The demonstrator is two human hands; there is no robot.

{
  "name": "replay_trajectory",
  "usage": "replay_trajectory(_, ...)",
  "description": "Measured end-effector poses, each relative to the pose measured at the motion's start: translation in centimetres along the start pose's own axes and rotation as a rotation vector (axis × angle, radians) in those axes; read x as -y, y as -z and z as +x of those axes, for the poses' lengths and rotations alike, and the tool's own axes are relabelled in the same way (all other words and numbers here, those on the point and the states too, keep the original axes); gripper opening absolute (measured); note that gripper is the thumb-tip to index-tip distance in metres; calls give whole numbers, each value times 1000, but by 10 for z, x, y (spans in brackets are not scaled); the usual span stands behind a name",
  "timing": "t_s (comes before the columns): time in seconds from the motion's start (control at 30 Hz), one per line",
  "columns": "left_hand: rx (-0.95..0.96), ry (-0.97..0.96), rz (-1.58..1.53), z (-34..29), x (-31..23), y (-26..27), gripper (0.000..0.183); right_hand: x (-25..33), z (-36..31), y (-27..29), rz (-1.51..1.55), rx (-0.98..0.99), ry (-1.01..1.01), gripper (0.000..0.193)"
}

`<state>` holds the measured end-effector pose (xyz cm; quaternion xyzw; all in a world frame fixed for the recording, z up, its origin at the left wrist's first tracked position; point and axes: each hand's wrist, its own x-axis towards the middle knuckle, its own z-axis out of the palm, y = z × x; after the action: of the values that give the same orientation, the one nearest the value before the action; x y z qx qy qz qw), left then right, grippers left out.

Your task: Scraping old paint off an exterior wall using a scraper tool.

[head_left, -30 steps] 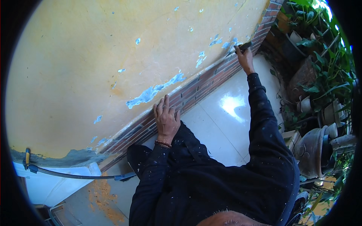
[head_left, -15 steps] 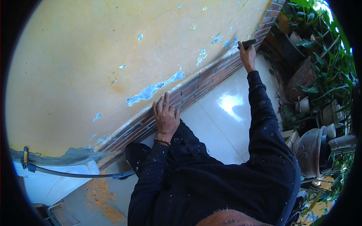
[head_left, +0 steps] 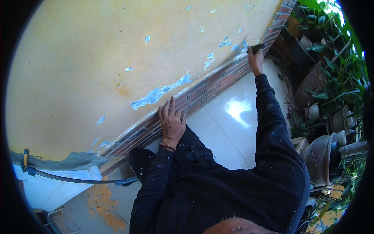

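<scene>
My right hand (head_left: 255, 61) is closed round a dark, block-like tool (head_left: 257, 48) at the far end of the wall's lower edge; its exact kind is hard to make out. Beside that tool the yellow wall (head_left: 89, 54) shows a pale blue bare spot. My left hand (head_left: 172, 121) lies flat with its fingers stretched out on the top of the brick trim (head_left: 202, 90). Just above those fingers, a long patch of peeled paint (head_left: 161, 92) exposes a blue-grey layer. Smaller chips dot the wall around it.
Clay pots (head_left: 317, 158) and leafy plants (head_left: 333, 78) crowd the right side. Shiny pale floor tiles (head_left: 222, 121) lie along the trim. At lower left are a white panel (head_left: 58, 189), a black hose (head_left: 74, 179) and orange-brown crumbs (head_left: 103, 204) on the floor.
My right hand and the dark tool have shifted very slightly down along the wall's edge. The left hand stays in place on the trim.
</scene>
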<state>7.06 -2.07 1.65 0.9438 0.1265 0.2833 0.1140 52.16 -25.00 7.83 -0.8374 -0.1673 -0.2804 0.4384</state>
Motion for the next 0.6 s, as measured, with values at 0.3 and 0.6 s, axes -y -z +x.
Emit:
replay_trajectory(0.3, -15, 17, 10, -1, 3, 1, 26, 43, -14, 8, 8, 253, 54, 42)
replay_trajectory(0.6, -10, 26, 5, -4, 4, 3, 26, 81, -14, 9, 29, 317, 78, 45)
